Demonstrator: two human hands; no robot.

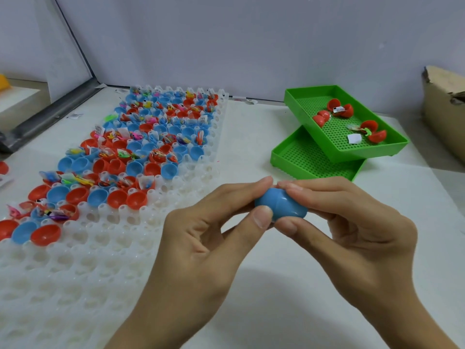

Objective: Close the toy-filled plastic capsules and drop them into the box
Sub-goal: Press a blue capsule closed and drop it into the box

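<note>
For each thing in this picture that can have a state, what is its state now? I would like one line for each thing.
Blue plastic capsule: closed, pinched between both hands.
Left hand: grips the capsule.
Right hand: grips the capsule.
White plastic holder tray: far part filled with open capsule halves, near part unfilled.
Upper green perforated plastic tray: tilted on the lower one, holding open red capsules.
Brown cardboard box: open, contents hidden.
</note>
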